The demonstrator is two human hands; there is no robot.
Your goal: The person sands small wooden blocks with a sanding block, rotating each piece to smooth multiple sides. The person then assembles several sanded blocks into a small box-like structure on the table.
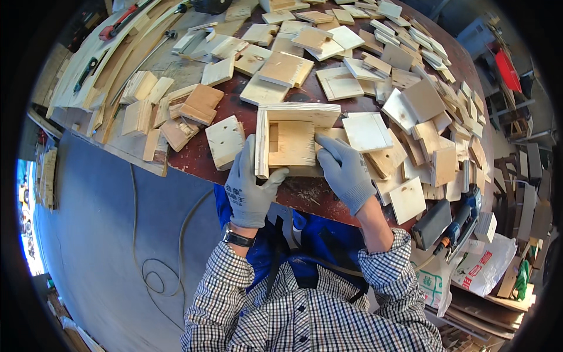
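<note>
Both hands wear grey work gloves and hold a partly boxed plywood piece (pixel 263 141) over the table's near edge. Its two thicker plywood strips meet in a corner at the far left. A flat wooden block (pixel 292 144) lies within that corner. My left hand (pixel 249 190) is closed on the left strip, thumb along the near edge. My right hand (pixel 346 173) closes on the right side of the piece, its fingertips at the block's edge. What its thumb touches is hidden. A square plywood block (pixel 224 141) lies beside my left hand, and a pale one (pixel 368 132) beyond my right.
Many loose plywood blocks cover the dark red table (pixel 196 155), heaped highest at the right. Long wood strips (pixel 126 50) and a red-handled tool (pixel 119 22) lie far left. A blue power tool (pixel 466 214) sits at the right corner. A hose (pixel 134 223) trails across the floor.
</note>
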